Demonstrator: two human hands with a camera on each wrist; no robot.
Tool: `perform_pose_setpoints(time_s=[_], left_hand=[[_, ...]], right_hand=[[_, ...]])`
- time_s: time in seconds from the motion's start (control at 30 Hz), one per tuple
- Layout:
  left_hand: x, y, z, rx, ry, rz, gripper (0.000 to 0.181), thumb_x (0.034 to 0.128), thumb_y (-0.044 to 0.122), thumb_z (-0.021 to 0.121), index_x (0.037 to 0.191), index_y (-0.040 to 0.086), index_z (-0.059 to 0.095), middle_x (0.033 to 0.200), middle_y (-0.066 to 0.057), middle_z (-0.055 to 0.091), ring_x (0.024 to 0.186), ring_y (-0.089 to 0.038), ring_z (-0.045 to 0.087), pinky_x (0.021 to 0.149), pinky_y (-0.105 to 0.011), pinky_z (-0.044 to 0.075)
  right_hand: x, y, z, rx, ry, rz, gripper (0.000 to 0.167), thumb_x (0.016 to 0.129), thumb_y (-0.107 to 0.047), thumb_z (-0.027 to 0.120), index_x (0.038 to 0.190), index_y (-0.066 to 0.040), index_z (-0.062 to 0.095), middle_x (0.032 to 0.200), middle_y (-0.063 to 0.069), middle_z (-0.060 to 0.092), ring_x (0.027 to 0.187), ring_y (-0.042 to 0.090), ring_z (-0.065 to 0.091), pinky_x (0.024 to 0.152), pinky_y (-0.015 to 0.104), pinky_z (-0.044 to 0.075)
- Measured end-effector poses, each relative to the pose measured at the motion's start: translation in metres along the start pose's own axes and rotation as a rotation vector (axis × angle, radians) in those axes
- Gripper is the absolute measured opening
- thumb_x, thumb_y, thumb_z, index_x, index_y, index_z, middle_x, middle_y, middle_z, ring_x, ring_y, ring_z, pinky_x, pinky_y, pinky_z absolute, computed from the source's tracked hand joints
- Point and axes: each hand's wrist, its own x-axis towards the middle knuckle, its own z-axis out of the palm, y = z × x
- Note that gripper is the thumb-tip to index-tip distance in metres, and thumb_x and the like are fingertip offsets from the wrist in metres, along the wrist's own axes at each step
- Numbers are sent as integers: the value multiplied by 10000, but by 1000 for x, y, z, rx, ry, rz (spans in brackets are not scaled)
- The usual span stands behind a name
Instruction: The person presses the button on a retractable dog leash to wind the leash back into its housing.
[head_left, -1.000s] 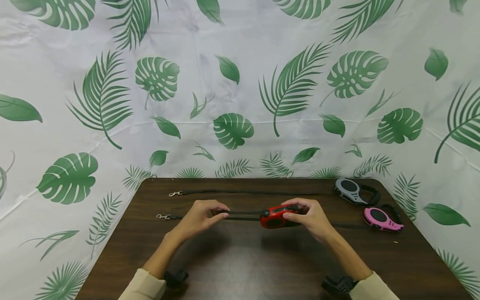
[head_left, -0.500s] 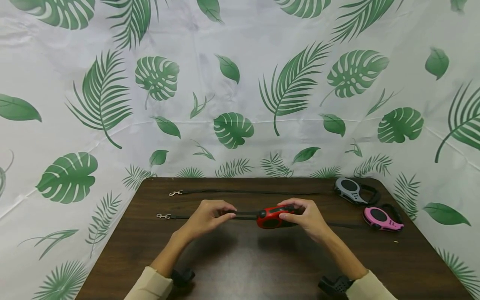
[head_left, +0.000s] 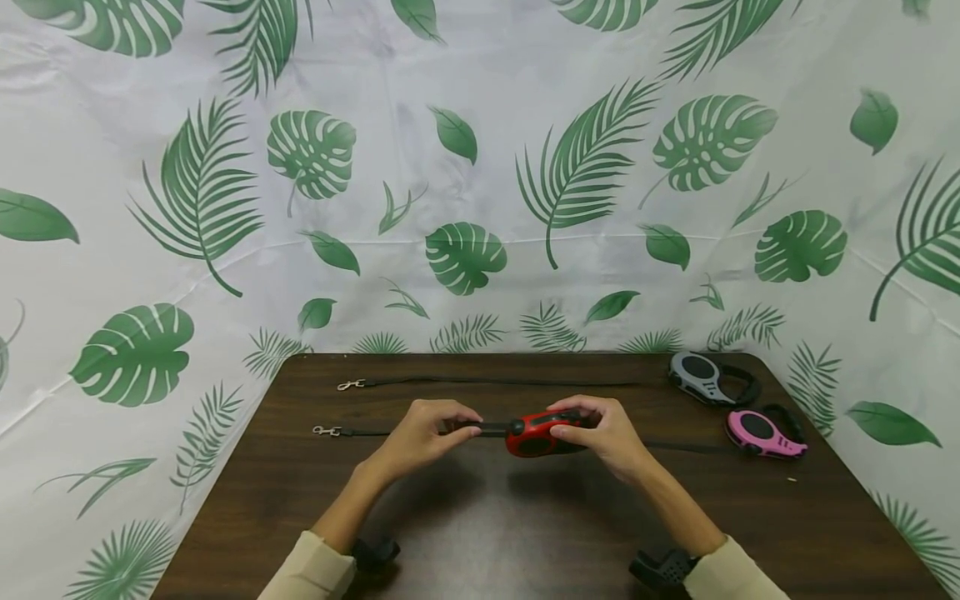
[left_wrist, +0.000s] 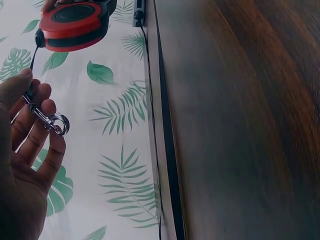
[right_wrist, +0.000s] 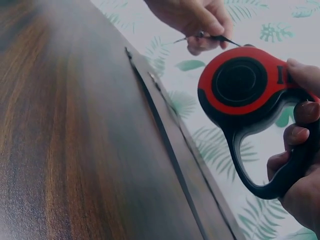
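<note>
My right hand [head_left: 611, 437] grips the black handle of a red and black retractable dog leash [head_left: 534, 435], held above the table. In the right wrist view, its fingers [right_wrist: 295, 135] wrap around the handle loop. My left hand [head_left: 427, 435] pinches the black strap of this leash near its metal snap hook [left_wrist: 52, 120]. The hook lies along the left fingers in the left wrist view. A short length of strap runs between the left fingertips and the red housing. How the strap enters the housing is hard to make out.
A grey retractable leash [head_left: 697, 377] and a pink one [head_left: 759, 433] lie at the right of the dark wooden table [head_left: 480, 533]. Their black straps stretch left to metal snap hooks [head_left: 351, 385]. A leaf-printed cloth [head_left: 480, 167] hangs behind.
My left hand has moved right, toward the red housing, and the strap between them has shortened. My right hand has shifted slightly left with the leash. The grey and pink leashes stay put.
</note>
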Motion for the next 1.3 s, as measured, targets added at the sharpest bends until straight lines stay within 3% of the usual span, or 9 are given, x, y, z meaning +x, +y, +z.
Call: perform_pose_setpoints(time_s=[0.43,0.73,1.03,1.3], left_hand=[[2,2,11,-3,-1,-27,109,941,67,810,1049,78,801,862,6,752,729,-50,642,646,-248,589],[5,7,16,-19,-12,-79,145,926,69,827,1067,91,805,909,19,759,772,-28,647,709,-244,607],[6,6,21,-16,16,-31,136,928,75,826,1062,75,801,899,-4,765,749,-33,645,678,-231,599],[6,5,24,-36,4,-63,169,922,86,837,1084,71,793,905,-9,762,748,-42,638,681,-224,594]], right_hand=[[1,0,9,3,-9,4,322,916,-107,837,1212,-10,755,1088,113,758,959,263,689,806,343,623],[3,1,15,29,-15,-6,310,916,-89,833,1203,0,754,1059,81,772,939,239,712,789,339,627],[3,2,18,25,-20,-8,298,927,-89,824,1207,-10,755,1055,80,771,936,236,704,793,328,622],[3,3,18,10,-13,-17,293,932,-98,822,1207,-22,758,1062,103,762,938,249,705,805,335,627]])
